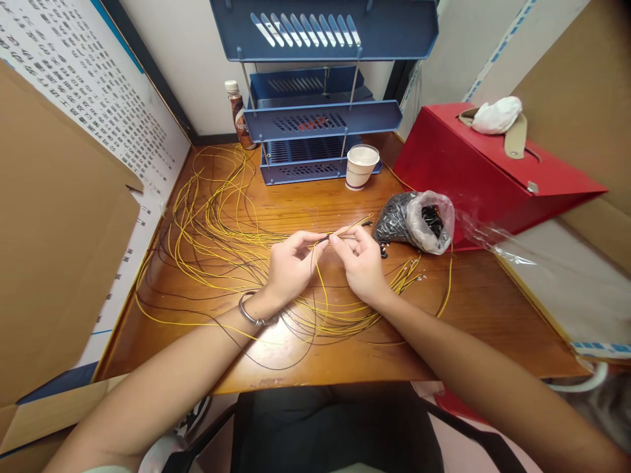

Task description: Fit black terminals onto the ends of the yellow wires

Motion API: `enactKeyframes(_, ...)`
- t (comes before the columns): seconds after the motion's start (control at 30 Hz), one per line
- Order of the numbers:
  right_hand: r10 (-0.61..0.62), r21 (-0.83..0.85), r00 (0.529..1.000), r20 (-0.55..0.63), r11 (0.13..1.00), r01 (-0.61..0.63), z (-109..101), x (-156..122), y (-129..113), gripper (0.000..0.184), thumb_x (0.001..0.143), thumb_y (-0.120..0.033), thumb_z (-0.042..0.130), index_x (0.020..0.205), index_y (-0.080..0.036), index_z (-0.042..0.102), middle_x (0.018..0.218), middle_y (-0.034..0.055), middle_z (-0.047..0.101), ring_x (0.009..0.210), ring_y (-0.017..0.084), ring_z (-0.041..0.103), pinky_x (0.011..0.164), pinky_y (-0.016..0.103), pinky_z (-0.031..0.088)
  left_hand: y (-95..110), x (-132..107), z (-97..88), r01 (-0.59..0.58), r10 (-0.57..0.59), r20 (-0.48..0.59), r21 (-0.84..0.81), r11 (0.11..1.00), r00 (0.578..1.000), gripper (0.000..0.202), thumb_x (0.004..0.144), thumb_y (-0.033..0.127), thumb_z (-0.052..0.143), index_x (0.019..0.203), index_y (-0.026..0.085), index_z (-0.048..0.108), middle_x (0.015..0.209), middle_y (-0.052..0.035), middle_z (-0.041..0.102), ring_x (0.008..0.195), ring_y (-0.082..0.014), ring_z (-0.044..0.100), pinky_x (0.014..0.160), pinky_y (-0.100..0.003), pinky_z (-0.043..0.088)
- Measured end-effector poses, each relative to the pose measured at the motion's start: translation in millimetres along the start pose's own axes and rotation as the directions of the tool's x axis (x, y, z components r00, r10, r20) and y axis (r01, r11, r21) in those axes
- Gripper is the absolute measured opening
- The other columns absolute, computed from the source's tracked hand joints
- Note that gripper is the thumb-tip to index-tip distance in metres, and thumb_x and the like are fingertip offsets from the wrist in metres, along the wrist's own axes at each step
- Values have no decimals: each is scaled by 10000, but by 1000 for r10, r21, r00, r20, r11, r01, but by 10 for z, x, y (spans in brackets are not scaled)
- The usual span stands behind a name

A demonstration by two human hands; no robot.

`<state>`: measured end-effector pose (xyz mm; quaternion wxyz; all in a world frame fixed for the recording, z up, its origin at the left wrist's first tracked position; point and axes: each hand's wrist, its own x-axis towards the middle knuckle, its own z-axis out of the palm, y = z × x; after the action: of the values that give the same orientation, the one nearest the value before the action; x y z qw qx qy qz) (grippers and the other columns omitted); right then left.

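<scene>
Over the middle of the table, my left hand and my right hand meet fingertip to fingertip. Thumb and forefinger of the left hand pinch a small black part, mostly hidden by the fingers. The right hand is closed in a pinch on a thin yellow wire, whose end sticks out past the fingers. From between the hands a yellow wire and a dark one hang down. Beneath and left of them spreads a loose bundle of yellow and dark wires. Its stripped-looking ends lie right of the right hand.
A clear plastic bag of small black parts lies open to the right, with a few loose black parts beside it. Behind stand a paper cup, a blue tiered rack and a bottle. A red box is at right.
</scene>
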<state>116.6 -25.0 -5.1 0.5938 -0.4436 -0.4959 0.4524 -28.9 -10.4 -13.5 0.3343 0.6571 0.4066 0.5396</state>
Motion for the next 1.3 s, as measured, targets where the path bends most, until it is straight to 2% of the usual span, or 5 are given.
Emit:
enactKeyframes(0.23,10,26,997,-83,1000,-7,1,13,-37,330,839,-489,712,861,-201,551,476,-107,375,417,62,251,416,228,161,13,15,3,-9,9,-16,7,1000,1000,190,855,327,748,937,156,750,857,-70,773,686,-135,693,644,-241,556)
enactKeyframes(0.53,-4,-25,999,-32,1000,3,13,8,-1,315,819,-481,728,810,-199,588,542,-76,399,490,82,346,461,230,242,-16,-4,3,-13,13,-6,-5,1000,1000,209,863,353,740,945,161,753,871,-71,777,705,-141,701,652,-244,558)
enactKeyframes(0.83,24,36,998,-57,999,-22,0,-7,-25,314,841,-480,708,860,-206,556,500,-101,378,425,63,252,423,229,171,-12,-6,10,-29,29,-7,26,999,1000,197,872,347,731,952,170,759,873,-71,775,719,-148,705,656,-252,564)
enactKeyframes(0.97,17,39,996,-83,999,-13,4,-1,-47,345,822,-499,722,841,-201,549,492,-103,381,419,58,265,419,226,173,-14,-6,8,-31,31,-5,29,999,1000,191,870,340,733,949,168,757,858,-69,772,708,-148,702,649,-253,564)
enactKeyframes(1.3,8,2,1000,-4,1000,-8,15,-4,3,359,823,-525,726,811,-204,567,514,-84,401,464,78,338,445,229,224,-17,-9,3,-21,21,4,22,1000,1000,180,868,333,737,944,171,756,848,-62,770,718,-145,703,664,-247,566)
